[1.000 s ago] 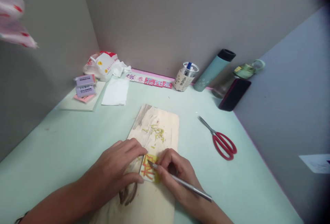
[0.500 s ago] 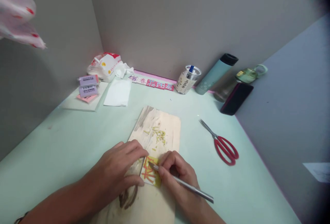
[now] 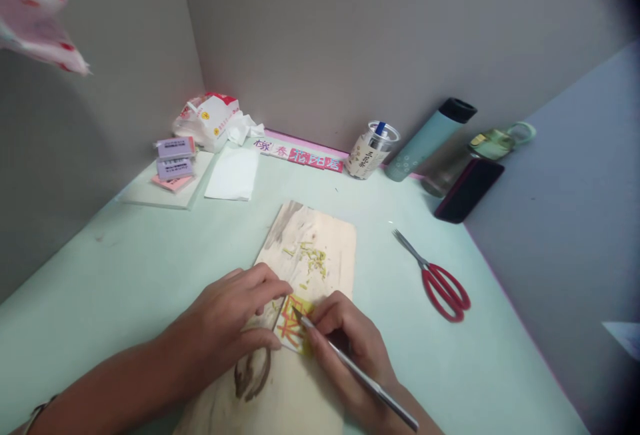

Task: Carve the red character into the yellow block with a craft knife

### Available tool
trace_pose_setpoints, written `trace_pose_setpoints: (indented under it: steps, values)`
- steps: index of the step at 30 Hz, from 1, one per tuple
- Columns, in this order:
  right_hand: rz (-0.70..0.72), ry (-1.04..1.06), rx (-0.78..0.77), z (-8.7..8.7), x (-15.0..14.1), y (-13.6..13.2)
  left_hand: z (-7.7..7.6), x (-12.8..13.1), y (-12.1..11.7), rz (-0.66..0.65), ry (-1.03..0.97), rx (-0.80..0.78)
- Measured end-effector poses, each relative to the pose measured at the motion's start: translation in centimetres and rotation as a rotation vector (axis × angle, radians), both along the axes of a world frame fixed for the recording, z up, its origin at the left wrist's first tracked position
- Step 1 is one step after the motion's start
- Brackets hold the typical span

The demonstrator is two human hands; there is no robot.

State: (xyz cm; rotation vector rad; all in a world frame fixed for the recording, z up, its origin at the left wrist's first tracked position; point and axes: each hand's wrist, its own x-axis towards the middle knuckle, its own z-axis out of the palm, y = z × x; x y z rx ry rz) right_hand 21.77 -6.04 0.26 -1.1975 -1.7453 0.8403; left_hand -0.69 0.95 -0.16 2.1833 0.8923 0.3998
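Note:
My right hand [image 3: 353,348] grips a silver craft knife [image 3: 363,376] like a pen. The blade points up and left, its tip at the upper part of a small yellow and white carving block [image 3: 286,340] with a red-orange character on it. My left hand [image 3: 235,315] pinches the block's left side, forefinger at the upper corner and thumb at the lower one. Right-hand fingers cover part of the block's right side. Beneath lies a wooden board [image 3: 300,395], with yellow-green shavings [image 3: 314,260] beyond the block and a dark brown mark [image 3: 253,375] nearer me.
Red-handled scissors [image 3: 445,291] lie to the right. Along the back stand a clear cup [image 3: 370,151], a teal bottle [image 3: 430,138], a green-lidded bottle [image 3: 445,171] and a phone [image 3: 470,191]. Carved character blocks [image 3: 315,159], tissue [image 3: 233,173] and wrapped erasers [image 3: 175,167] sit left of these.
The view has shifted slightly. The knife's handle has swung lower toward me and its tip has moved a little up the block. Both hands keep their holds.

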Motion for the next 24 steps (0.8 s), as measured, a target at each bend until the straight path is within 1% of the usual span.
trace_pose_setpoints:
  steps: [5, 7, 8, 10, 14, 16, 18, 21, 24]
  values:
    - [-0.031, 0.033, -0.131, 0.2, 0.0, -0.4, 0.1, -0.2, 0.2, -0.022, 0.010, -0.014]
    - [-0.045, 0.033, -0.120, 0.1, -0.1, -0.5, 0.2, -0.2, 0.2, -0.017, 0.014, -0.015]
    - [-0.045, 0.014, -0.087, 0.0, -0.1, -0.5, 0.2, -0.1, 0.2, -0.011, 0.019, -0.016]
    - [-0.020, -0.066, 0.027, -0.2, -0.1, -0.4, 0.2, -0.1, 0.2, -0.009, 0.022, -0.021]
    - [0.053, -0.322, 0.311, -0.6, -0.1, -0.4, 0.1, -0.2, 0.4, -0.029, 0.003, -0.027]
    - [0.059, -0.424, 0.399, -0.6, -0.1, -0.4, 0.0, -0.3, 0.4, -0.033, -0.006, -0.017]
    - [0.082, -0.487, 0.432, -0.5, 0.0, -0.6, 0.0, -0.3, 0.4, -0.039, -0.003, -0.014]
    - [0.119, -0.533, 0.433, -0.6, 0.2, -0.8, 0.1, -0.2, 0.3, -0.023, 0.002, -0.011]
    - [0.076, -0.525, 0.426, -0.9, 0.3, -0.8, 0.2, -0.2, 0.2, -0.008, 0.008, -0.012]
